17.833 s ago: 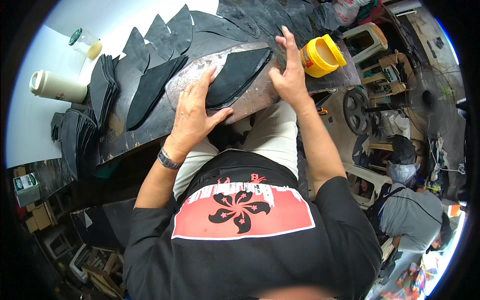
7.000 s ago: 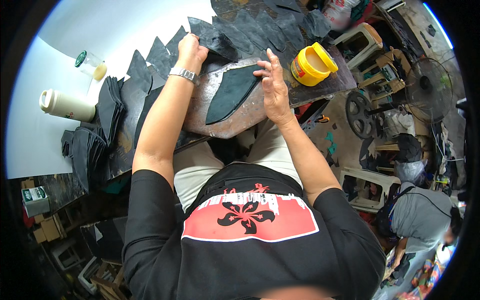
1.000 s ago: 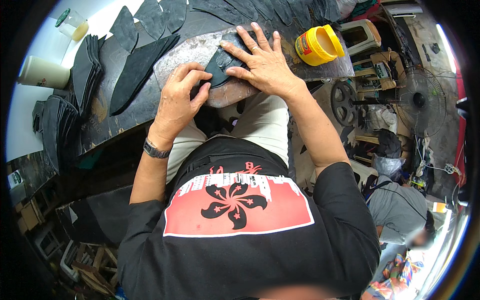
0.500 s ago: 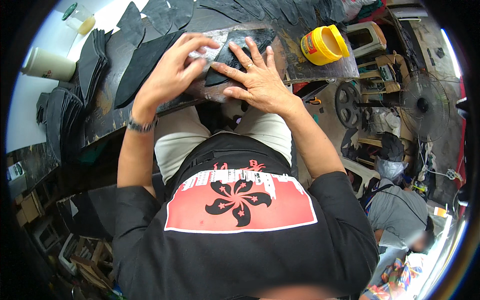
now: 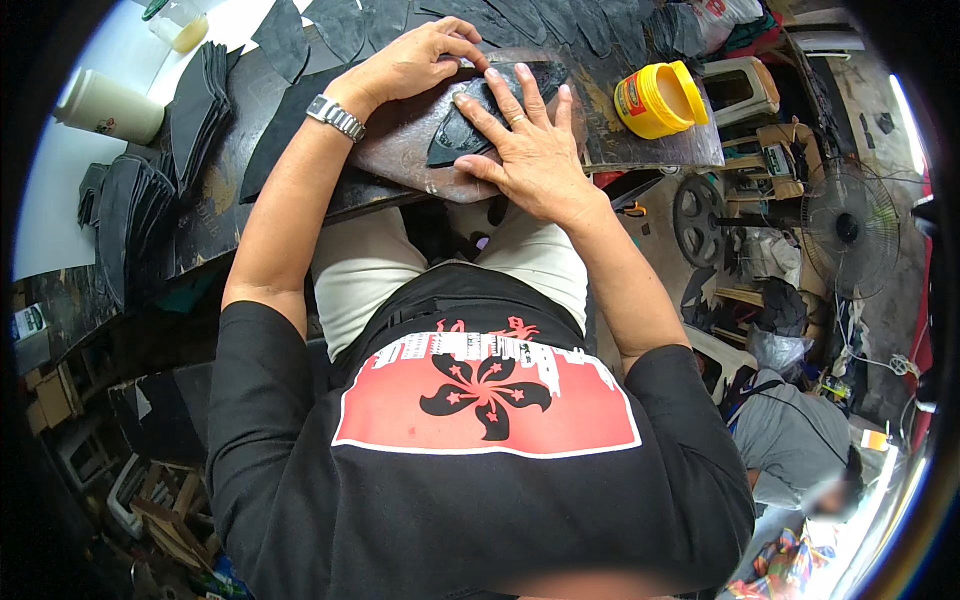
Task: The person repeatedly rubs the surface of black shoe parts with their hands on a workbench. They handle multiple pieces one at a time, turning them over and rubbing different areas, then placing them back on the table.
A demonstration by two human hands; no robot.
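My right hand (image 5: 535, 150) lies with its fingers spread over a shiny black leather-like piece (image 5: 457, 136), pressing it against a smooth brownish-grey board (image 5: 390, 158). At the piece's far edge is my left hand (image 5: 425, 58). Its fingers are bent, its thumb stands apart from the index fingertip, and I see nothing gripped in it. The index fingertip comes close to my right fingers at that edge; whether it touches the piece I cannot tell. Part of the piece is hidden under my right hand. A larger black piece (image 5: 275, 150) lies left of the board, partly behind my left forearm.
A yellow open tub (image 5: 648, 100) stands on the dark table's right end. Stacks of black pieces (image 5: 200, 115) lie at the left, near a white container (image 5: 112, 108) and a glass jar (image 5: 180, 28). Right of the table are a fan (image 5: 848, 228) and a person in grey (image 5: 795, 430).
My left hand has moved away from me and to the right, reaching the piece's far edge with its fingers more bent. My right hand stays spread on the piece.
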